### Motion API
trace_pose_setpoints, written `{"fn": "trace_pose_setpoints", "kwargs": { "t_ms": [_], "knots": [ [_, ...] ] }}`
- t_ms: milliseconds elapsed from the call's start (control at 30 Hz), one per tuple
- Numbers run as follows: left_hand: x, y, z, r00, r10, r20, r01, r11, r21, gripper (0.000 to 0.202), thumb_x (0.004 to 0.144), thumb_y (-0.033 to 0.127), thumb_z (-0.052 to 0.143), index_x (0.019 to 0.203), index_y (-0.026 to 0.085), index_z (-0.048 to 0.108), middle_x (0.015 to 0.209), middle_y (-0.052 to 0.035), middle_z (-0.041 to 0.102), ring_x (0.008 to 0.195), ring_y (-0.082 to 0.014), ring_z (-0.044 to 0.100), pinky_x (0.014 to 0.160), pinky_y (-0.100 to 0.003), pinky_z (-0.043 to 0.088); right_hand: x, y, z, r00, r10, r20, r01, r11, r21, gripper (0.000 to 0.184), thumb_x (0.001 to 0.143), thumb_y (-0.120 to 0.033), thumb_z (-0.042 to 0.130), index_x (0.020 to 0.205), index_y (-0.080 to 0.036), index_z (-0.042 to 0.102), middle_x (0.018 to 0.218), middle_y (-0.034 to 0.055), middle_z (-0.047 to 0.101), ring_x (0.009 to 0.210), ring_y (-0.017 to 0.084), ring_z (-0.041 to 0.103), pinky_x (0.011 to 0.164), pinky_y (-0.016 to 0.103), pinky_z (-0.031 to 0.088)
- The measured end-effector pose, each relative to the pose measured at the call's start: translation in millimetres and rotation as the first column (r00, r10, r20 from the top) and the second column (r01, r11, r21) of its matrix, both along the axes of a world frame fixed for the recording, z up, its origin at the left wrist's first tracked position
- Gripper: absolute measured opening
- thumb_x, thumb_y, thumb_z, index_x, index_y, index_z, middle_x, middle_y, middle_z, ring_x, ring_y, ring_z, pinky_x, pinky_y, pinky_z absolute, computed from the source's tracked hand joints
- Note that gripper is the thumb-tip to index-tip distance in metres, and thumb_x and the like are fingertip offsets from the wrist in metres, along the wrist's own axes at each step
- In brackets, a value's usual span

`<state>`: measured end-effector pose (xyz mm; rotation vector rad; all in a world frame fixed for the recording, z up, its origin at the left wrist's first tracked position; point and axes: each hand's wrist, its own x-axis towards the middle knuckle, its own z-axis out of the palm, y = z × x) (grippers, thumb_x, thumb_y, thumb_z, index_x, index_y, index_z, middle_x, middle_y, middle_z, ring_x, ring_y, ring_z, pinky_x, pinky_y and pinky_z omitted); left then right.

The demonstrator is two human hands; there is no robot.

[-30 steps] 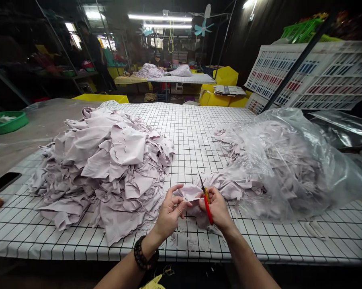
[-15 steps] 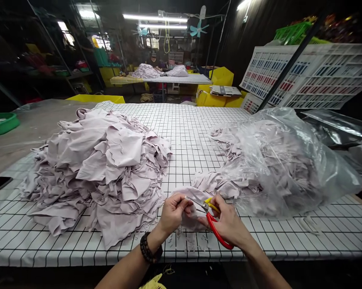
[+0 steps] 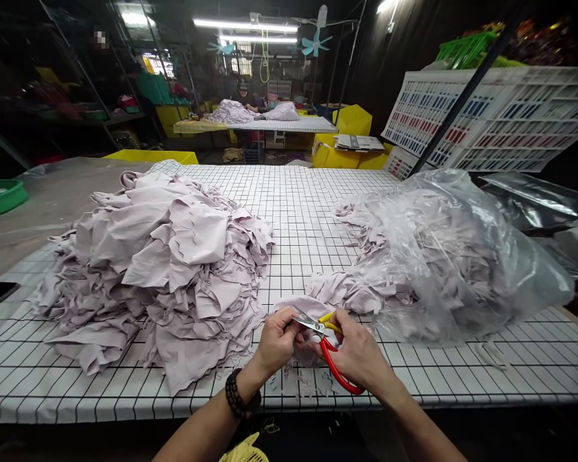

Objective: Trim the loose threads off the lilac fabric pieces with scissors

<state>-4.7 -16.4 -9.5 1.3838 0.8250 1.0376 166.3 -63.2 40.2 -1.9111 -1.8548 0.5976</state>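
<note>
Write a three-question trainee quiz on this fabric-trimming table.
1. True or false: the right hand holds red-handled scissors.
2. The clear plastic bag of fabric lies: A) on the person's left, B) on the person's right, C) on the floor.
3. Fill in: the left hand pinches a lilac ____.
Key: 1 true; 2 B; 3 fabric piece.
</note>
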Motion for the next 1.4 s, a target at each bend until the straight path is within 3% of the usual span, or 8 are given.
{"fn": "trace_pose_setpoints", "kwargs": {
  "t_ms": [333, 867, 967, 1033, 1167, 1300, 1400],
  "knots": [
    [-3, 1, 4.0, 0.999, -0.029, -0.035, 0.028, 0.999, -0.017, 0.027, 0.088, 0.034, 0.052, 0.070, 0.014, 0.057, 0.064, 0.0010, 0.050, 0.045, -0.0074, 0.051, 0.042, -0.019, 0.044, 0, 1, -9.7, 0.996, 0.004, 0.091, -0.008, 0.999, 0.044, 0.029, 0.070, -0.039, 0.060, 0.078, -0.024, 0.036, 0.064, -0.0029, 0.056, 0.057, 0.017, 0.052, 0.053, 0.026, 0.033],
    [-4, -1, -1.6, 0.997, -0.068, -0.044, 0.061, 0.987, -0.146, 0.029, 0.088, 0.039, 0.052, 0.075, 0.014, 0.058, 0.058, 0.0012, 0.055, 0.043, -0.0087, 0.050, 0.043, -0.020, 0.041, 3, 0, -24.5, 0.998, 0.019, 0.064, -0.025, 0.996, 0.091, 0.031, 0.071, -0.043, 0.061, 0.071, -0.024, 0.037, 0.056, -0.0045, 0.050, 0.049, 0.014, 0.046, 0.050, 0.026, 0.031],
    [-4, 0, -0.4, 0.997, -0.067, -0.048, 0.059, 0.987, -0.150, 0.029, 0.087, 0.039, 0.052, 0.075, 0.013, 0.060, 0.054, 0.0019, 0.053, 0.042, -0.0089, 0.050, 0.045, -0.021, 0.041, 8, 2, -26.9, 0.999, 0.014, -0.040, -0.011, 0.996, 0.085, 0.036, 0.069, -0.045, 0.065, 0.067, -0.024, 0.037, 0.054, -0.0052, 0.047, 0.049, 0.013, 0.043, 0.049, 0.025, 0.031],
    [-8, 3, 1.8, 0.998, -0.054, -0.040, 0.049, 0.990, -0.130, 0.030, 0.087, 0.039, 0.053, 0.075, 0.013, 0.061, 0.054, 0.0019, 0.053, 0.045, -0.0091, 0.051, 0.048, -0.021, 0.041, 17, 4, -28.7, 0.980, -0.012, -0.200, 0.017, 1.000, 0.023, 0.036, 0.069, -0.046, 0.067, 0.068, -0.023, 0.039, 0.056, -0.0052, 0.049, 0.050, 0.013, 0.045, 0.048, 0.024, 0.033],
    [-30, 17, 4.5, 0.999, 0.033, -0.011, -0.034, 0.997, -0.072, 0.029, 0.086, 0.039, 0.056, 0.074, 0.013, 0.062, 0.064, -0.0006, 0.056, 0.058, -0.0104, 0.053, 0.058, -0.021, 0.042, 47, 9, -36.5, 0.856, -0.156, -0.494, 0.118, 0.987, -0.107, 0.037, 0.071, -0.049, 0.069, 0.075, -0.022, 0.044, 0.068, -0.0015, 0.060, 0.062, 0.016, 0.058, 0.057, 0.026, 0.045],
    [-57, 32, 2.6, 0.989, 0.136, 0.051, -0.131, 0.987, -0.093, 0.027, 0.084, 0.039, 0.057, 0.074, 0.014, 0.061, 0.070, -0.0027, 0.056, 0.067, -0.0124, 0.050, 0.063, -0.022, 0.041, 57, 10, -53.3, 0.770, -0.173, -0.614, 0.110, 0.984, -0.139, 0.044, 0.064, -0.046, 0.076, 0.082, -0.022, 0.044, 0.095, 0.0075, 0.067, 0.085, 0.023, 0.065, 0.073, 0.035, 0.051],
    [-70, 33, 1.4, 0.984, 0.147, 0.099, -0.134, 0.982, -0.134, 0.027, 0.083, 0.039, 0.054, 0.070, 0.015, 0.059, 0.068, -0.0035, 0.053, 0.066, -0.0141, 0.048, 0.064, -0.025, 0.041, 47, 13, -67.4, 0.753, -0.110, -0.649, 0.047, 0.992, -0.114, 0.042, 0.066, -0.044, 0.074, 0.085, -0.023, 0.043, 0.098, 0.0086, 0.067, 0.090, 0.023, 0.064, 0.076, 0.036, 0.051]
  ]
}}
